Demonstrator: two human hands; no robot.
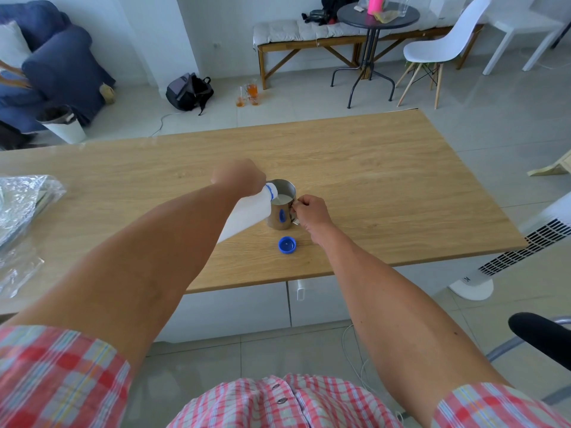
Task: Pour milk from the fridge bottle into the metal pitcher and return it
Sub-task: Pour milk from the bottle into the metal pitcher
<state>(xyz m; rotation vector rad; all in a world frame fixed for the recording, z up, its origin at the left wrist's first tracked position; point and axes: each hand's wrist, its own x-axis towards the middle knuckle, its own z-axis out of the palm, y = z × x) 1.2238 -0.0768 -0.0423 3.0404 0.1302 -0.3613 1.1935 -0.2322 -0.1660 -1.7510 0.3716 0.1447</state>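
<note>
At frame centre, the left hand [239,177] grips the tilted milk bottle [244,216], its neck over the metal pitcher [282,208]; the right hand [310,211] pinches the pitcher's handle. Milk already shows inside. Recapping with the blue cap [287,244] and returning the bottle remain. No writing is readable.

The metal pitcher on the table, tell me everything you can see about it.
The metal pitcher is a small shiny steel jug standing upright on the wooden table. Its open top shows white milk inside. A handle on its right side is pinched by the right hand. The left hand tilts a white plastic bottle so its blue-ringed neck sits over the rim. A blue spot on its side looks like a reflection of the blue cap lying just in front.
</note>
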